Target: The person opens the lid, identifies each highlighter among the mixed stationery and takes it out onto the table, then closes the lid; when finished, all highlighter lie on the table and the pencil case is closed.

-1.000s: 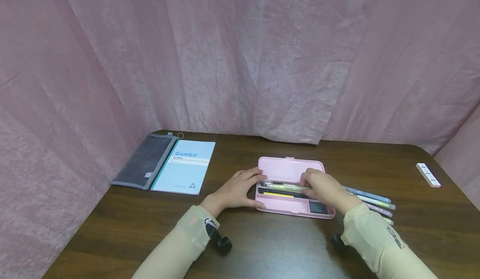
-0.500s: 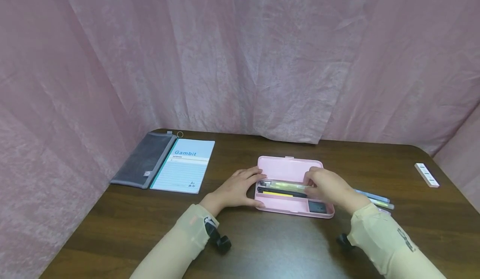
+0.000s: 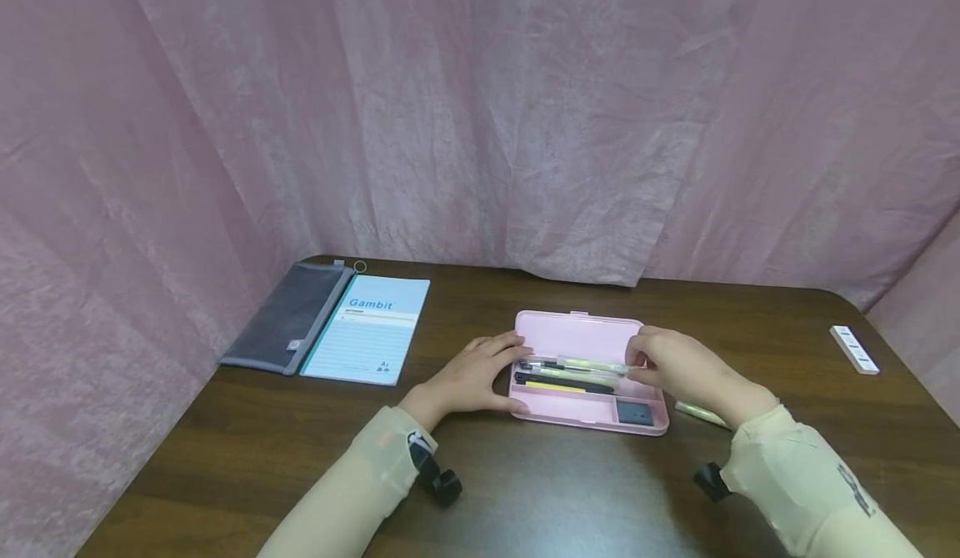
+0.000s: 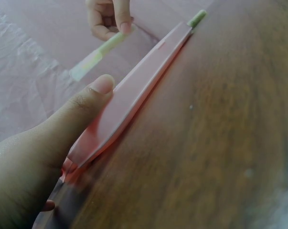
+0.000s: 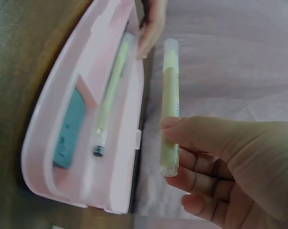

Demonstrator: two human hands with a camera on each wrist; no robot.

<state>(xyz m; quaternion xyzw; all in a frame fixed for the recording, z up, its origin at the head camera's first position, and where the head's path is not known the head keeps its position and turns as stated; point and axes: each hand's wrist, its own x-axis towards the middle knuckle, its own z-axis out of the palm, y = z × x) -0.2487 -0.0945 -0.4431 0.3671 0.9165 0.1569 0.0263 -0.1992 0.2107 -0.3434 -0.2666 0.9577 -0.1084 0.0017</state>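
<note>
My left hand (image 3: 461, 383) grips the left end of an open pink pencil case (image 3: 570, 334), thumb on its front wall and fingers at the lid side. My right hand (image 3: 686, 366) pinches a yellow-green highlighter (image 5: 170, 95) near one end between thumb and fingers, raised above the case. Inside the case lie another yellow-green highlighter (image 5: 112, 90), a black pen (image 3: 596, 388) with something yellow beside it, and other slim pens partly hidden. A dark bluish block, like an eraser (image 3: 633, 413), sits in the front right compartment.
A pale-green pen (image 3: 699, 413) lies on the table right of the case, partly under my right wrist. A Gambit notebook (image 3: 367, 333) and a grey zip pouch (image 3: 288, 320) lie to the left. A small white strip (image 3: 855, 350) lies far right. Pink curtain (image 3: 480, 124) hangs behind.
My right hand has moved right and lifted the highlighter from among the pens in the case. The pens right of the case are now mostly covered by my right arm. The left hand stays put.
</note>
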